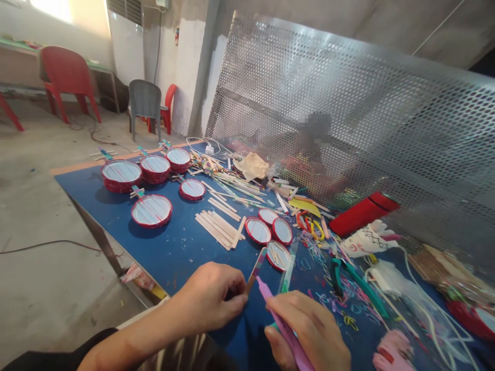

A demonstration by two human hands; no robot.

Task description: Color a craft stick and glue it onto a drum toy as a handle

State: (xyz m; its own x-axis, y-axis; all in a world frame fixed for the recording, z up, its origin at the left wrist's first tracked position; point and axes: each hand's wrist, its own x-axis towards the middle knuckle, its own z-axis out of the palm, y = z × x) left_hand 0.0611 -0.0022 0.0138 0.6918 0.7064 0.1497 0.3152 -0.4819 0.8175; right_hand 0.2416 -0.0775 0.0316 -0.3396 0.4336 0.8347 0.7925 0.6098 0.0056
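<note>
Between the thumb and fingers of my left hand is a wooden craft stick, held tilted upward. Its upper part is coloured teal and purple, and the lower part is bare wood. My right hand is closed around a purple marker pen, whose tip meets the stick or comes very near it. Just beyond the stick sit small round red-rimmed discs, one with short sticks on it. A row of plain craft sticks lies farther forward.
Larger red-rimmed round pieces stand at the left of the blue table. Teal-handled pliers, rubber bands, a red bottle and a paper cup of pens lie right. A perforated metal panel rises behind; another person is beyond it.
</note>
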